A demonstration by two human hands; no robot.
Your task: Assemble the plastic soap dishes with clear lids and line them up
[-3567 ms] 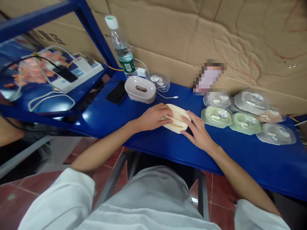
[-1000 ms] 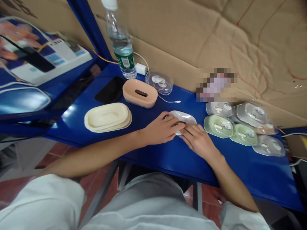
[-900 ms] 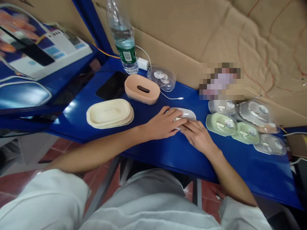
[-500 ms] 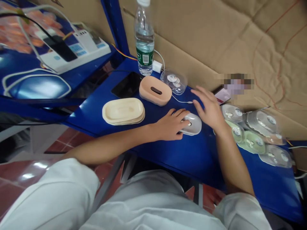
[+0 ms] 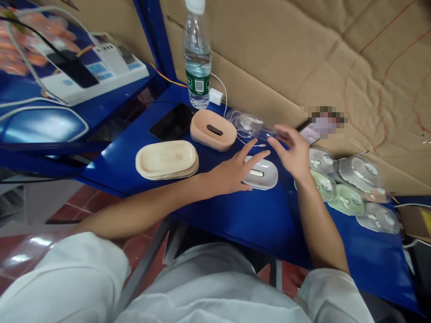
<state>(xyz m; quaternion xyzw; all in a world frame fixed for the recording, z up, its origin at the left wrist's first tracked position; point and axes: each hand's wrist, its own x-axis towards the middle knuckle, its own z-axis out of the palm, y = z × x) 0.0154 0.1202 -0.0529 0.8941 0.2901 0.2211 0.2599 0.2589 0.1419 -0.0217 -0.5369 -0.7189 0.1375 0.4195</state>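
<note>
My left hand [image 5: 232,171] is over the left end of a pale grey oval dish [image 5: 266,177] with a white slot. Its fingers are spread, the forefinger and thumb side raised, and part of the dish is hidden beneath. Beyond and to the right, my right hand [image 5: 293,152] pinches the right end of a clear plastic cover [image 5: 251,122], which is tilted up at the back of the table. A deep peach oval box [image 5: 213,130] with a dark slot stands left of the cover. Stacked cream oval trays [image 5: 164,159] lie left of my left forearm.
A water bottle [image 5: 197,58] and a black phone [image 5: 173,121] stand and lie at the back. Several covered grey and green dishes [image 5: 348,197] sit to the right, near a propped phone [image 5: 311,132]. A power strip [image 5: 111,76] is on the left table [image 5: 37,123].
My right hand has closed on the clear cover and tipped it up from the table. My left hand's fingers have lifted and spread, baring more of the grey dish.
</note>
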